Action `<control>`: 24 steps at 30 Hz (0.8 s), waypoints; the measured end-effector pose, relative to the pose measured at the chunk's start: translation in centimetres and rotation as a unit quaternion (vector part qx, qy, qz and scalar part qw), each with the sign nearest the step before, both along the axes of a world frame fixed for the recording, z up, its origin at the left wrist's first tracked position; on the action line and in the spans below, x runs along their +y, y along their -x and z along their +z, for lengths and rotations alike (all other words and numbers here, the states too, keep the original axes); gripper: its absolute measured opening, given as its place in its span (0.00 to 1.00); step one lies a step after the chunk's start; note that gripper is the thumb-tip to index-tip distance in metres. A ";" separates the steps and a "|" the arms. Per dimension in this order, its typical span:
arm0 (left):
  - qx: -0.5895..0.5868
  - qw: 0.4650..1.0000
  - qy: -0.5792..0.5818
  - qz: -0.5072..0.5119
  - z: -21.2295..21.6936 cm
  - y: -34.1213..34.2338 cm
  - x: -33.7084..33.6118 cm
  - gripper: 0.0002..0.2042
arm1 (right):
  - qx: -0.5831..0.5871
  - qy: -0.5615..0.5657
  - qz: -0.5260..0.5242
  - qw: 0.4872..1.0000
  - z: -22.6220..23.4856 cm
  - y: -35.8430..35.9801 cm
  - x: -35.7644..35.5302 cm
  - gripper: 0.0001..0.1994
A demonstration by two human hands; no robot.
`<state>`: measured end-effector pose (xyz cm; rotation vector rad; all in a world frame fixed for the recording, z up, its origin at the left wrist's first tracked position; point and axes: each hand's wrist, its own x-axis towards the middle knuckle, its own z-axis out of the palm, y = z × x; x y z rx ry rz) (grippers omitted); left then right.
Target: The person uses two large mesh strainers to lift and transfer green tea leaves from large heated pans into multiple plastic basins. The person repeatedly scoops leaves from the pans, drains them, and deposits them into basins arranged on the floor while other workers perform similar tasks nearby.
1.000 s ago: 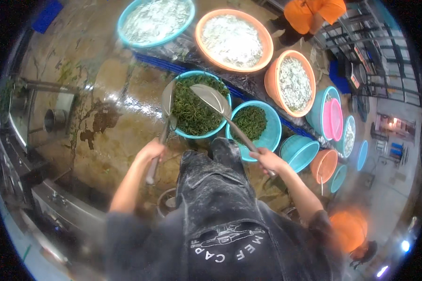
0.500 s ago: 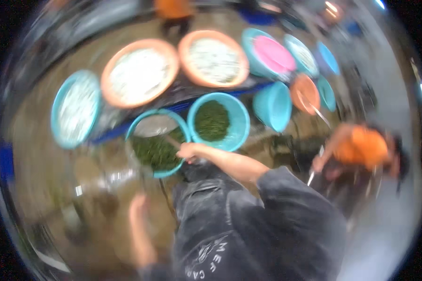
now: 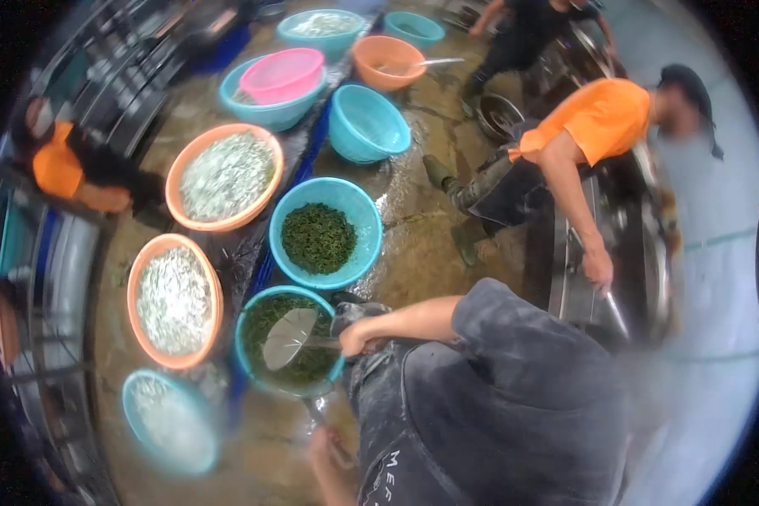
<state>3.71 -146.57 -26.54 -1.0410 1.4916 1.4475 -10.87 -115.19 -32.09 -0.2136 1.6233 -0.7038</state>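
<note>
My right hand (image 3: 358,336) is closed on the handle of a round, shallow skimmer (image 3: 290,339). The skimmer's pale disc is over dark green leafy stuff (image 3: 271,310) inside a turquoise tub (image 3: 243,358). Below that tub, my left hand (image 3: 324,449) is closed around a grey handle (image 3: 315,411) that reaches up to the rim; what it belongs to is hidden. A second turquoise tub (image 3: 365,221), just beyond, holds more green leafy stuff (image 3: 318,239).
Orange basins (image 3: 174,196) of small silvery pieces stand to the left, with a turquoise one (image 3: 135,438) nearer. Farther off are a pink basin (image 3: 282,74), a turquoise tub (image 3: 369,123) and an orange basin (image 3: 390,61). A co-worker in orange (image 3: 603,122) bends at the right, holding a rod.
My view has turned, so the basins now run up the picture. My left hand came from apart to the tub's near side and closed on the grey handle. The right still holds the skimmer.
</note>
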 end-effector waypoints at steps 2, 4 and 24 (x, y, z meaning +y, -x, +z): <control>0.087 0.996 -0.001 -0.031 2.7 1.3 1.2 0.06 | 0.056 0.031 0.056 0.996 -1.6 -1.4 -1.2 0.11; 0.164 0.972 0.013 -0.168 1.8 2.2 -1.2 0.07 | -0.012 -0.031 -0.110 0.993 3.4 -1.1 -0.6 0.12; 0.405 0.775 0.041 -0.484 4.6 12.2 -7.3 0.15 | -0.048 -0.109 -0.333 0.935 7.4 -1.9 2.8 0.09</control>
